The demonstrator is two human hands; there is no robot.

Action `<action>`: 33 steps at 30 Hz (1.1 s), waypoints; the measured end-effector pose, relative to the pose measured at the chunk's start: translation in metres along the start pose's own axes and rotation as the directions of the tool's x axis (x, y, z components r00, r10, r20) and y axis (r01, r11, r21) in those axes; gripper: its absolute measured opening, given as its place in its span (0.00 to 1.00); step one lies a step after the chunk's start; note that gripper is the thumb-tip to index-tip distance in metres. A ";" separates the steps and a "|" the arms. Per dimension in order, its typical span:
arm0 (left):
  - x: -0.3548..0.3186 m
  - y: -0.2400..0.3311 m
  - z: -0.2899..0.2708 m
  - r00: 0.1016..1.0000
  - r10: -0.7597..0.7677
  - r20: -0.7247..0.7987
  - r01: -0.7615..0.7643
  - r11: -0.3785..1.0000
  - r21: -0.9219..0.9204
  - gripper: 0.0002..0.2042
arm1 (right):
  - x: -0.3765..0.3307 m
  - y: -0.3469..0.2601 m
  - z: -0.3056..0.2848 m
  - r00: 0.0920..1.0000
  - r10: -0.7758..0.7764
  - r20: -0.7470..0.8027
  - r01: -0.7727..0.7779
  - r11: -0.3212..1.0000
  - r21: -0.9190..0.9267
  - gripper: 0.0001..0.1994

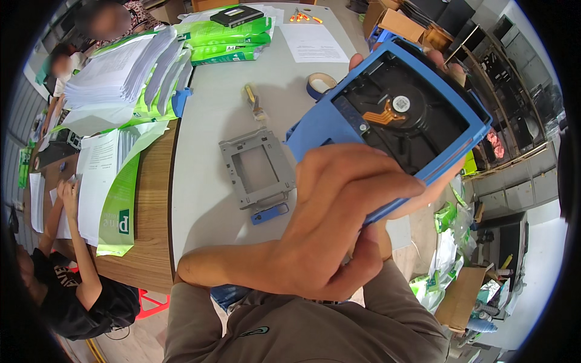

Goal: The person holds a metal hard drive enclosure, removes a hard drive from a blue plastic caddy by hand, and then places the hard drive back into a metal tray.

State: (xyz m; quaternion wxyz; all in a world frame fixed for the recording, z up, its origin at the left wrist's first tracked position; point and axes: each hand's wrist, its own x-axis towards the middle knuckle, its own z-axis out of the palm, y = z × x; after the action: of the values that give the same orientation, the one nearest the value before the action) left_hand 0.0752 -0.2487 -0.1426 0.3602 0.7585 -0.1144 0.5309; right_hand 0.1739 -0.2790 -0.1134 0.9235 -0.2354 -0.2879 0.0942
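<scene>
A blue plastic drive caddy (331, 123) with a black hard drive (417, 91) inside is held up above the table's right side, tilted. My right hand (431, 196) supports it from behind and below, its fingertips curling over the far edge. My left hand (345, 199) crosses in front, fingers bent, gripping the caddy's near edge; its thumb is partly under the caddy. On the table to the left lie a grey metal drive bracket (231, 175) and a small blue plastic piece (270, 213).
Beyond the bracket lie a yellow-handled tool (250, 95) and a tape roll (321, 83). Paper stacks (112, 72) and green paper packs (227, 42) stand at left and back. Orange-handled tools (305, 16) are farther off. Another person's hands (68, 193) touch papers at left.
</scene>
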 end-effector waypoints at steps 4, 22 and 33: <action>-0.001 -0.001 0.001 1.000 0.024 -0.006 -0.024 1.000 0.019 0.21 | 0.000 -0.002 0.000 1.000 0.025 -0.007 -0.025 0.999 0.041 0.31; -0.002 -0.006 0.001 0.994 0.088 0.067 -0.097 0.985 0.146 0.14 | 0.000 0.001 -0.008 1.000 -0.013 -0.020 0.013 1.000 0.017 0.31; 0.021 -0.003 -0.025 0.957 0.001 0.290 -0.021 0.998 0.065 0.21 | 0.007 -0.005 -0.026 0.962 0.257 0.093 -0.273 0.913 0.303 0.28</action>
State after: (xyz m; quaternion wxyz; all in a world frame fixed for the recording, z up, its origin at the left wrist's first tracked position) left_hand 0.0677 -0.2250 -0.1208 0.3108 0.8391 -0.1524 0.4196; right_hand 0.1948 -0.2908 -0.1259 0.9201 -0.1206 -0.2581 0.2689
